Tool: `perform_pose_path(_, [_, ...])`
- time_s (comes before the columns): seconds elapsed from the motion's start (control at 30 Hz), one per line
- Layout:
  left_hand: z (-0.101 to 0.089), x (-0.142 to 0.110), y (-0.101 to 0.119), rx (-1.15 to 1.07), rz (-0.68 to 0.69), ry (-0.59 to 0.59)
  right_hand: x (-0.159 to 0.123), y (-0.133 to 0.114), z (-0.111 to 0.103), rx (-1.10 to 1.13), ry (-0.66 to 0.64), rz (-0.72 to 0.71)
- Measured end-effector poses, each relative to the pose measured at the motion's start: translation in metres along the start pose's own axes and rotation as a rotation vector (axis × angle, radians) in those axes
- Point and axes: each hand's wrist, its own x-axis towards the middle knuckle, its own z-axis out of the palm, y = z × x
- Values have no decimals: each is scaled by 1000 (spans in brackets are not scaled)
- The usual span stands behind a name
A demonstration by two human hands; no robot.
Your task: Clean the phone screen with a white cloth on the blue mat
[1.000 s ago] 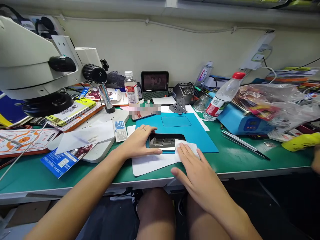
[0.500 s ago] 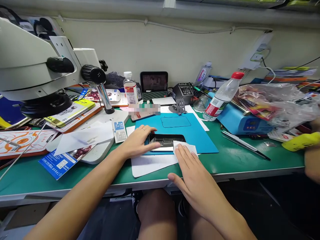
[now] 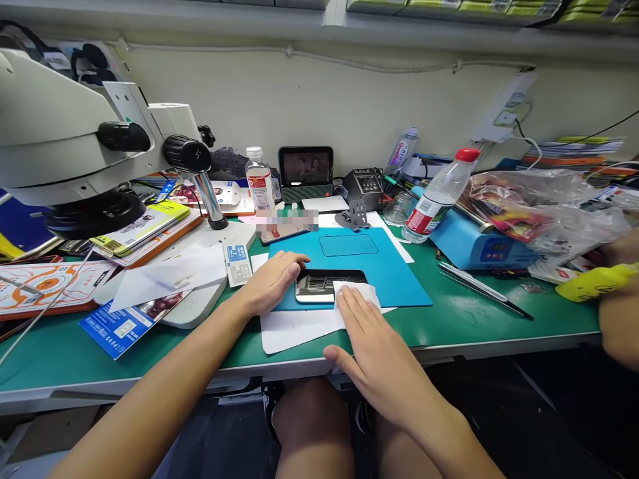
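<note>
A green desk (image 3: 474,322) fills the width, its pale front edge running just beyond the person's knees. A microscope (image 3: 54,140) overhangs the left side, well apart from the hands. A blue mat (image 3: 399,286) lies near the middle of the desk, close to its front edge, with a white paper sheet (image 3: 294,332) sticking out from its near side. On the right, green surface shows between the mat and a pair of tweezers (image 3: 484,291); a red-capped bottle (image 3: 434,199) leans beyond the mat's right side. The right hand (image 3: 377,346) reaches in palm down, fingers straight and together, thumb spread wide, pressing rather than pinching. The left hand (image 3: 274,283) lies beside the left end of the phone, fingers loosely bent and thumb drawn in along them; whether it grips the phone's edge cannot be told. The phone (image 3: 314,283) sits on the mat's near part, dark face up. Under the right fingertips, a white cloth (image 3: 369,293) covers the phone's near right corner. Compared with half a second ago, the cloth is farther left along the phone, and the left thumb, then stretched over the near edge, is tucked back.
</note>
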Motion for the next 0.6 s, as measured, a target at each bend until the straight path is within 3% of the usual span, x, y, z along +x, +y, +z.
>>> perform_pose_path(0.23, [0, 0, 0, 15, 6, 4, 52, 1, -3, 30, 9, -6])
perform_pose_path(0.47, [-1, 1, 3, 15, 16, 8, 3, -6, 4, 2, 34, -21])
perform_pose_path(0.6, [0, 2, 2, 19, 9, 9, 29, -5, 1, 30, 12, -21])
